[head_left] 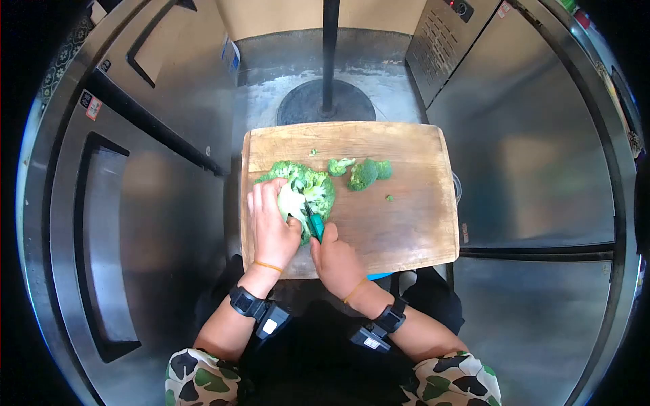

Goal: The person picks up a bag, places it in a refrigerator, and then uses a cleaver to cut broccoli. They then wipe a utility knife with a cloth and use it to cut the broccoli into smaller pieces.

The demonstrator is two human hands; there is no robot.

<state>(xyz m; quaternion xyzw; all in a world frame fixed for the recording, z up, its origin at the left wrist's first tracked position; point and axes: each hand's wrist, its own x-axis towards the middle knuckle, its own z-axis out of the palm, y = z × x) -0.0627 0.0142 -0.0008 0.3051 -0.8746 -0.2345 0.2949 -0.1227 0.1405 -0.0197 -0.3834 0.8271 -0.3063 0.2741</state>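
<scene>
A large head of broccoli (318, 191) lies on the left half of a wooden cutting board (399, 230), its pale cut stem facing up. My left hand (272, 220) grips it from the left, fingers over the stem side. In my right hand (336, 260) is a small knife with a green handle (316, 226). Its dark blade points away from me and meets the broccoli among the stalks beside the stem; the tip is hidden there. Cut florets (363, 174) rest to the right of the head, with a few small crumbs around.
Steel cabinets with handles stand close on the left (162, 223) and right (528, 142). Beyond the board, a black pole (330, 61) rises from a round base (298, 108) on the floor. A clear rim (457, 187) shows past the board's right edge.
</scene>
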